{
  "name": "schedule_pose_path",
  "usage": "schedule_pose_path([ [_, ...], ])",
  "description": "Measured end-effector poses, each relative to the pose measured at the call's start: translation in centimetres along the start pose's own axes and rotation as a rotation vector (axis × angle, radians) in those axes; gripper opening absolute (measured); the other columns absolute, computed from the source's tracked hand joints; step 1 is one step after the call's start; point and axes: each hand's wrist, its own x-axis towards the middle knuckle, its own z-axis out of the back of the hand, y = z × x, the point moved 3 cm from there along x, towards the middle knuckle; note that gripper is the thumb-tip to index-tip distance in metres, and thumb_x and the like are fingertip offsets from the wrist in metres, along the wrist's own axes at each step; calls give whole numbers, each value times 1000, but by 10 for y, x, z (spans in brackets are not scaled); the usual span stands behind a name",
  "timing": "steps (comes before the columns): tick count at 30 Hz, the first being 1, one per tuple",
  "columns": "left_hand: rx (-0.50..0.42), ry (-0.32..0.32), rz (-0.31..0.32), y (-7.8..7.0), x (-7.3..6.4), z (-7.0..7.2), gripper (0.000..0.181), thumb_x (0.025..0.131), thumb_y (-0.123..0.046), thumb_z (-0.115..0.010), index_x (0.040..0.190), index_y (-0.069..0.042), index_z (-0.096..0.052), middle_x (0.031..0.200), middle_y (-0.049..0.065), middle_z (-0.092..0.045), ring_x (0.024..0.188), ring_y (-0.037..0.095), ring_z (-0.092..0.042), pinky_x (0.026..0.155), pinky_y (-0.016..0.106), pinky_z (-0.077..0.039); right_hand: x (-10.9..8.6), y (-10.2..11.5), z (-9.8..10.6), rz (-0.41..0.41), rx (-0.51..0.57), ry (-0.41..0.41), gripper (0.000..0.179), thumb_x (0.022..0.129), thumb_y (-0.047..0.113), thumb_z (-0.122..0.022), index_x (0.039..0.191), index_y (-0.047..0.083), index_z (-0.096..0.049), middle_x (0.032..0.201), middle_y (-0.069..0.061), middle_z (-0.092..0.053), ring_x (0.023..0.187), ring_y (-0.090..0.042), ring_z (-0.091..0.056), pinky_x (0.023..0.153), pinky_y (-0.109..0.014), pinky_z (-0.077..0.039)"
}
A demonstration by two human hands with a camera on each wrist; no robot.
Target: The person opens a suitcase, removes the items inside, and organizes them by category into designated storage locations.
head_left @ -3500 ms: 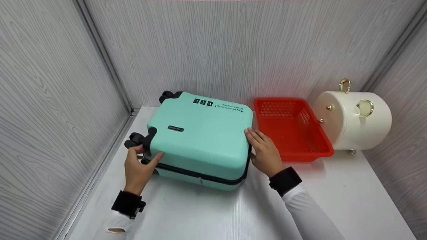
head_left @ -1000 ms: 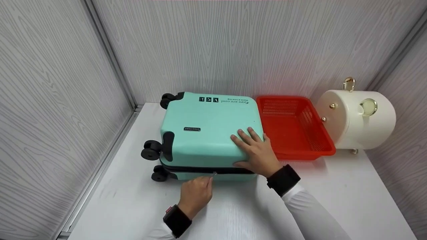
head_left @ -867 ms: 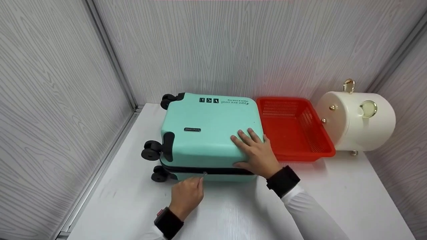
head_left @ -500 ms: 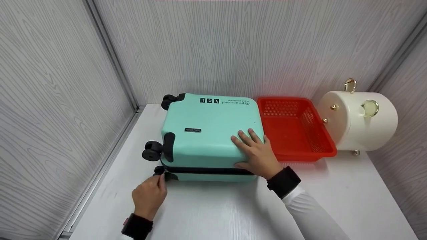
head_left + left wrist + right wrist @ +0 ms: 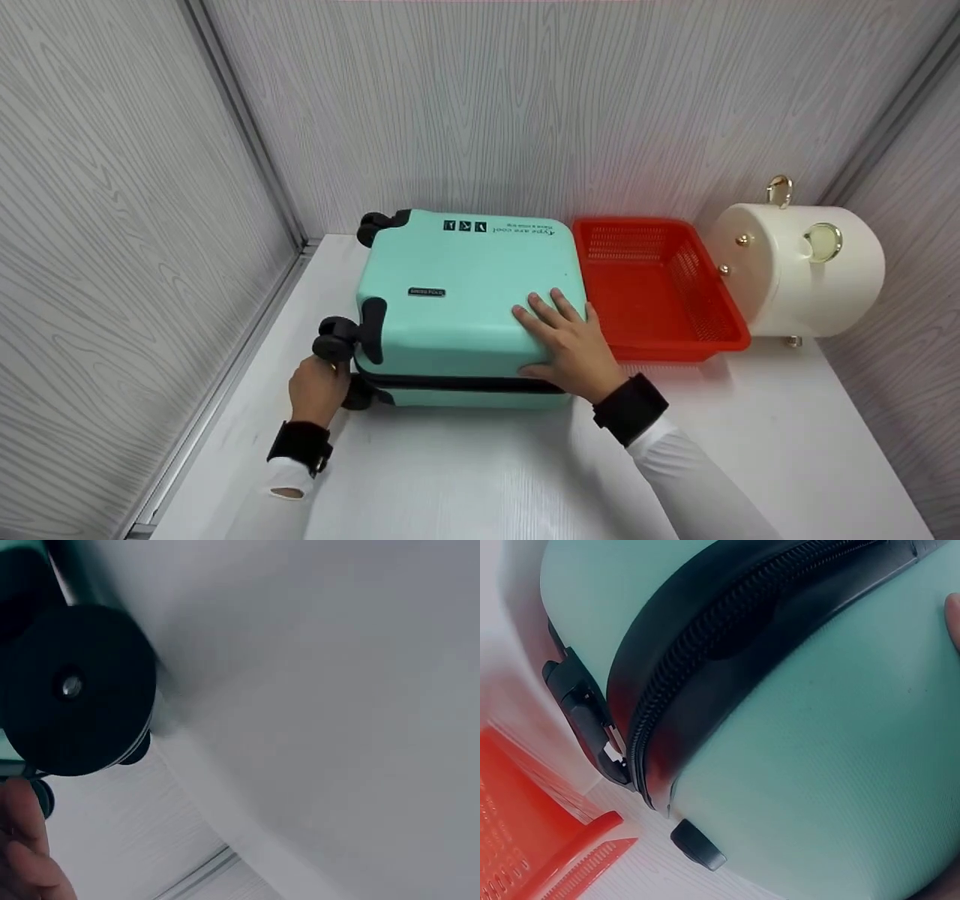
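Mint green coloured the hard-shell suitcase (image 5: 457, 319) before us, which lay flat on the white desk (image 5: 450, 480), its wheeled end toward our left. Our right hand (image 5: 574, 349) rested on top of the shell near its close right corner, the fingers (image 5: 534, 324) straight and spread apart, the thumb lower, against the front side. Our left hand (image 5: 319, 390) was at the opposite near corner, close by a black plastic upper wheel (image 5: 335, 339) and a black lower wheel (image 5: 358, 392). In the head view the upper wheel hid that hand's fingertips, and the left wrist view caught only part of its fingers, so we could not tell whether they pinched anything. Between the suitcase's two halves ran a black zipper band (image 5: 465, 383); from the right wrist we saw it curve near a black side handle (image 5: 585, 716). Just beside the suitcase, on our right, sat an open red plastic basket (image 5: 675, 351) with perforated walls, and next to that a cream-white cylinder (image 5: 817, 292) with gold-coloured knobs (image 5: 742, 240).
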Motion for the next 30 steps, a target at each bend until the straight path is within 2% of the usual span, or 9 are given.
schedule_pose_path([
  [3, -106, 94, 54, 6, 10, 0, 32, 103, -7, -61, 71, -4, -56, 75, 21, -68, 63, 29, -61, 61, 50, -53, -1, 0, -1, 0, -6, 8, 96, 81, 47, -96, 163, 24, -52, 167, -12, -52, 158, -46, -42, 113, -86, -33],
  [5, -225, 157, 109, 13, 15, 4, 19, 105, -5, -58, 87, 1, -64, 89, 23, -72, 68, 19, -64, 64, 39, -56, -1, 1, -2, 3, -12, 8, 96, 81, 48, -95, 163, 23, -52, 167, -12, -52, 157, -46, -42, 113, -86, -33],
  [9, -514, 211, 198, 12, 22, 26, 43, 118, -28, -41, 137, 2, -64, 137, 23, -68, 97, -1, -67, 81, 18, -56, -1, 3, -5, 14, -45, -13, 95, 82, 50, -94, 163, 23, -51, 167, -12, -52, 156, -46, -44, 113, -85, -34],
  [11, -624, 211, 171, 1, 26, 39, 57, 120, -40, -30, 153, 0, -55, 155, 20, -57, 116, -4, -60, 97, 17, -52, -2, 4, -6, 18, -81, -34, 96, 82, 52, -93, 163, 23, -51, 167, -12, -53, 154, -46, -45, 113, -83, -36],
  [13, -682, 205, 84, -14, 29, 49, 56, 120, -36, -32, 157, 0, -52, 159, 19, -55, 127, -2, -57, 104, 15, -46, -3, 7, -5, 15, -113, -54, 96, 82, 55, -92, 162, 21, -51, 166, -12, -53, 153, -46, -46, 114, -82, -36],
  [18, -648, 194, -107, -46, 28, 58, 31, 111, -7, -60, 138, 4, -69, 139, 21, -69, 121, -2, -62, 101, 12, -48, -5, 13, -7, -1, -153, -93, 95, 86, 61, -86, 162, 17, -51, 165, -15, -54, 152, -48, -47, 115, -81, -35],
  [21, -576, 176, -138, -56, 25, 59, 22, 107, -6, -67, 126, 1, -75, 127, 17, -75, 111, -1, -64, 94, 11, -49, -6, 13, -8, -9, -146, -117, 92, 87, 60, -86, 161, 16, -53, 164, -15, -55, 152, -47, -48, 115, -81, -35],
  [26, -500, 136, -148, -64, 16, 62, 17, 106, -8, -68, 120, -5, -78, 116, 11, -78, 100, 1, -65, 88, 12, -48, -4, 9, -7, 7, -118, -136, 90, 86, 54, -90, 159, 17, -56, 162, -15, -57, 151, -47, -49, 115, -80, -35],
  [30, -477, 120, -218, -68, 6, 64, 16, 102, -3, -74, 116, -6, -78, 112, 9, -78, 100, 0, -67, 88, 11, -50, -3, 3, -7, 13, -77, -105, 87, 88, 48, -89, 161, 16, -53, 165, -14, -54, 154, -45, -46, 119, -78, -32],
])
